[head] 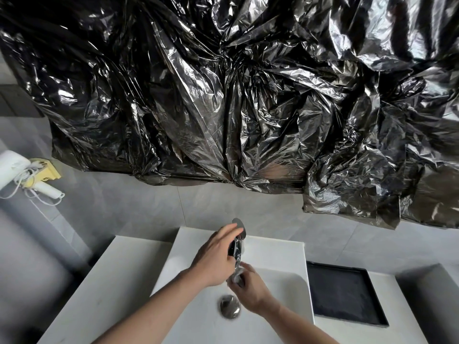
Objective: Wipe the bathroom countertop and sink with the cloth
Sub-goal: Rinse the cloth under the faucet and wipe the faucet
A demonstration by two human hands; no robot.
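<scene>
glossy chrome faucet point(238, 247), crinkled shiny plastic sheet point(223, 95)

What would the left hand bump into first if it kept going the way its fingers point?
Most likely the faucet handle: the left hand already has its fingertips at it, pointing up and back. Past that stands the grey wall, though depth is hard to judge.

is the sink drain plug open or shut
Cannot tell. The metal drain plug sits in the bottom of the sink, but motion blur hides whether it is raised or pressed down, and no pooled water shows.

left hand point(215, 259) on faucet point(238, 240), right hand point(250, 290) beneath
</scene>
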